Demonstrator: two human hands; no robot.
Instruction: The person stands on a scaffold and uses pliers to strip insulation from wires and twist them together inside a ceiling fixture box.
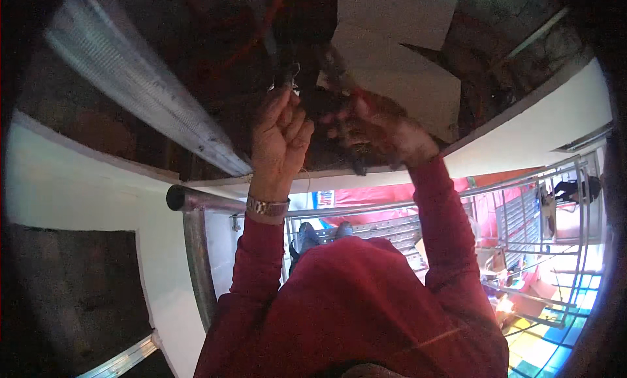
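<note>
Both hands are raised into a dim ceiling opening. My left hand (282, 133), with a metal watch (267, 206) at its wrist, is closed in a pinch. At its fingertips is a small shiny metal piece (294, 74), too dark to name. Just to the right, my right hand (386, 128) is smeared by motion, its fingers curled. A dark, elongated tool (334, 66) seems to pass through that grip, with a bit of red by the thumb; its exact kind is blurred. The two hands are apart.
A ribbed metal channel (153, 84) slants across the opening at left. A pale board (398, 71) lies beyond the right hand. White ceiling edges (535, 123) border the opening. Below are a dark pipe (196, 247), scaffold rails (578, 228) and a perforated platform (385, 230).
</note>
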